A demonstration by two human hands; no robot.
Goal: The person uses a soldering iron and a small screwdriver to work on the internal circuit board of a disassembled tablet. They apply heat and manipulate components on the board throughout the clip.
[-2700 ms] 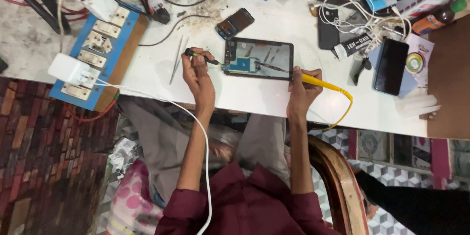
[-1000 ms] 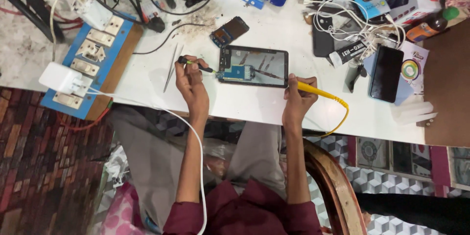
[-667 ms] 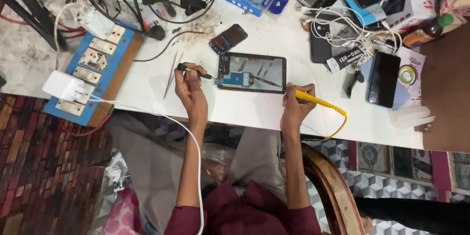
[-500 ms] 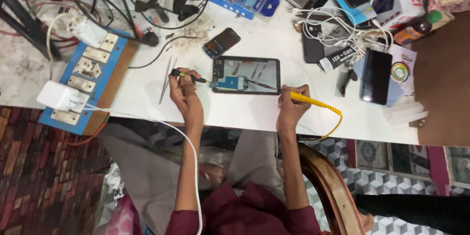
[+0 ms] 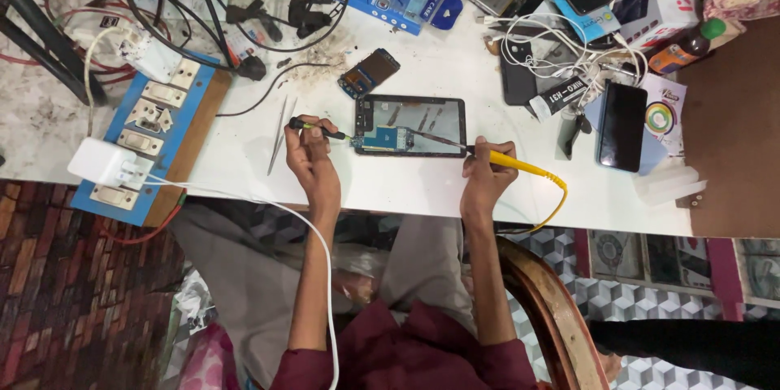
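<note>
An opened phone (image 5: pixel 410 125) with its back off lies on the white table (image 5: pixel 406 183), its circuit board showing. My left hand (image 5: pixel 310 156) grips a small dark-handled screwdriver (image 5: pixel 317 129) whose tip points at the phone's left edge. My right hand (image 5: pixel 486 169) grips a yellow-handled soldering iron (image 5: pixel 504 161); its metal tip reaches into the phone's inside. A yellow cord runs from the iron off the table's front edge.
Metal tweezers (image 5: pixel 279 145) lie left of my left hand. A blue switch board (image 5: pixel 154 134) with a white charger (image 5: pixel 101 163) sits far left. A small phone (image 5: pixel 369 73), black phones (image 5: pixel 621 126), white cables (image 5: pixel 552 53), boxes and a bottle (image 5: pixel 681 47) crowd the back and right.
The view shifted, so the table sits a little lower and more to the right in view. Both hands keep their tools at the opened phone; the grips have not changed.
</note>
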